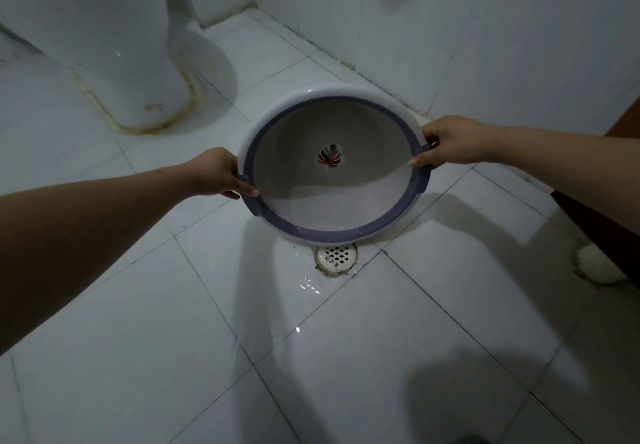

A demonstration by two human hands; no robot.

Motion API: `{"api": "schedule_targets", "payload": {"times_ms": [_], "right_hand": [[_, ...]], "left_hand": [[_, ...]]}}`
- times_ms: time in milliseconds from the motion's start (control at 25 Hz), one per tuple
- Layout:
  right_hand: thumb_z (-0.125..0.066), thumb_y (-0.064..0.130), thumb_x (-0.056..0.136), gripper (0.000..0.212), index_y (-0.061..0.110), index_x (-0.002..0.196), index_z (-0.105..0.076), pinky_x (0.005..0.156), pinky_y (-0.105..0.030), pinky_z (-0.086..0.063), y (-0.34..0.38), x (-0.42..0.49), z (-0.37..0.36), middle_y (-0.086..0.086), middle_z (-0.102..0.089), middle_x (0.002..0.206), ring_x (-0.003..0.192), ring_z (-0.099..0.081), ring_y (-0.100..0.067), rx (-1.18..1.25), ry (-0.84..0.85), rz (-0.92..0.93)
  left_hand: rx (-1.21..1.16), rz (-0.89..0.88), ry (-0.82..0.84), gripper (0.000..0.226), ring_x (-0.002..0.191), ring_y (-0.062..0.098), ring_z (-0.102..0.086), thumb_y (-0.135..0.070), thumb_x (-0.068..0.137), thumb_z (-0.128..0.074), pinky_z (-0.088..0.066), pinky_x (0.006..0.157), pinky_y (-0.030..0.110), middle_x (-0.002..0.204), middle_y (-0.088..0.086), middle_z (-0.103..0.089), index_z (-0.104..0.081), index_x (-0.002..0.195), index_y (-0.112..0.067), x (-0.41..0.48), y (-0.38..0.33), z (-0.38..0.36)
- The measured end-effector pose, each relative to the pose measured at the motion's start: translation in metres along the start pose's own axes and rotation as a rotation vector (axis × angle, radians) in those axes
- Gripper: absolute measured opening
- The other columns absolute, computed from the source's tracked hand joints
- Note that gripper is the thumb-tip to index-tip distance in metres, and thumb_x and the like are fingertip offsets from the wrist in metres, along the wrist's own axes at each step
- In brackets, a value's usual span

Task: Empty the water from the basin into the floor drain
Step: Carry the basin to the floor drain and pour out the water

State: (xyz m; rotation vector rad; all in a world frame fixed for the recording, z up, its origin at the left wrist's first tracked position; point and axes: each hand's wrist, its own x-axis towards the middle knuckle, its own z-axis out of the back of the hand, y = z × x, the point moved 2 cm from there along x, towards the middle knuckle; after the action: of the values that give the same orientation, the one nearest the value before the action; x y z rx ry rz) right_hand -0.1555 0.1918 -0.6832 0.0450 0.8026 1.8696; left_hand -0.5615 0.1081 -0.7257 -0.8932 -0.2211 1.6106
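- basin (pixel 346 201): smooth plastic, slight sheen
- floor (pixel 381 357): glossy glazed tile, wet shine near drain
- floor drain (pixel 335 256): pale perforated cover, rough stained surround
- toilet (pixel 104 28): glossy ceramic

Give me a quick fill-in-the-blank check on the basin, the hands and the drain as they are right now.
1. The basin is gripped on its rim by ____ hands, the left hand and the right hand.
2. The basin is tipped so its open side faces the ____.
3. The floor drain lies just below the basin's ____ edge.
4. The toilet stands to the person's ____.

Missing words: two; camera; lower; left
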Motion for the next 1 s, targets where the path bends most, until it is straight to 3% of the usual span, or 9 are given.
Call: {"api": "schedule_targets", "payload": {"times_ms": [200,440,600,800,1000], "right_hand": [[-0.078,0.042,0.074,0.018,0.038,0.07,-0.061,0.043,-0.003,-0.04,0.008,-0.011,0.002,0.019,-0.065,0.069,0.06,-0.062,0.005,-0.168,0.034,0.03],[-0.079,0.045,0.07,0.019,0.036,0.067,-0.062,0.052,-0.015,-0.037,0.008,-0.016,0.004,0.017,-0.063,0.063,0.061,-0.06,0.002,-0.331,0.05,0.089],[-0.078,0.05,0.07,0.024,0.031,0.064,-0.064,0.049,-0.014,-0.036,0.008,-0.018,0.001,0.014,-0.062,0.059,0.056,-0.058,0.001,-0.438,0.085,0.096],[-0.078,0.049,0.069,0.034,0.03,0.054,-0.054,0.042,-0.012,-0.036,0.015,-0.025,-0.001,0.015,-0.059,0.049,0.05,-0.056,0.0,-0.518,0.132,0.159],[-0.073,0.057,0.07,0.039,0.027,0.053,-0.054,0.047,-0.021,-0.038,0.03,-0.031,-0.006,0.008,-0.055,0.052,0.049,-0.052,-0.006,-0.673,0.223,0.157]], "left_hand": [[0.07,-0.037,-0.007,0.028,0.073,0.012,-0.072,-0.026,0.066,-0.087,-0.06,0.062,0.02,0.079,-0.004,-0.074,-0.077,0.089,-0.014,-0.003,0.0,-0.005],[0.198,-0.061,-0.025,0.019,0.058,0.002,-0.07,-0.039,0.063,-0.087,-0.047,0.048,0.008,0.058,-0.015,-0.071,-0.071,0.067,-0.03,-0.011,-0.002,-0.011],[0.325,-0.083,-0.076,0.026,0.063,0.007,-0.067,-0.048,0.062,-0.085,-0.045,0.052,0.02,0.06,-0.008,-0.071,-0.069,0.059,-0.027,-0.014,0.005,-0.013],[0.461,-0.157,-0.111,0.044,0.066,0.019,-0.065,-0.056,0.063,-0.081,-0.057,0.062,0.037,0.07,0.005,-0.074,-0.078,0.077,-0.014,-0.021,0.009,-0.016],[0.572,-0.213,-0.074,0.055,0.065,0.024,-0.065,-0.065,0.068,-0.071,-0.056,0.064,0.04,0.067,0.009,-0.071,-0.076,0.077,-0.011,-0.032,0.013,-0.018]]}}
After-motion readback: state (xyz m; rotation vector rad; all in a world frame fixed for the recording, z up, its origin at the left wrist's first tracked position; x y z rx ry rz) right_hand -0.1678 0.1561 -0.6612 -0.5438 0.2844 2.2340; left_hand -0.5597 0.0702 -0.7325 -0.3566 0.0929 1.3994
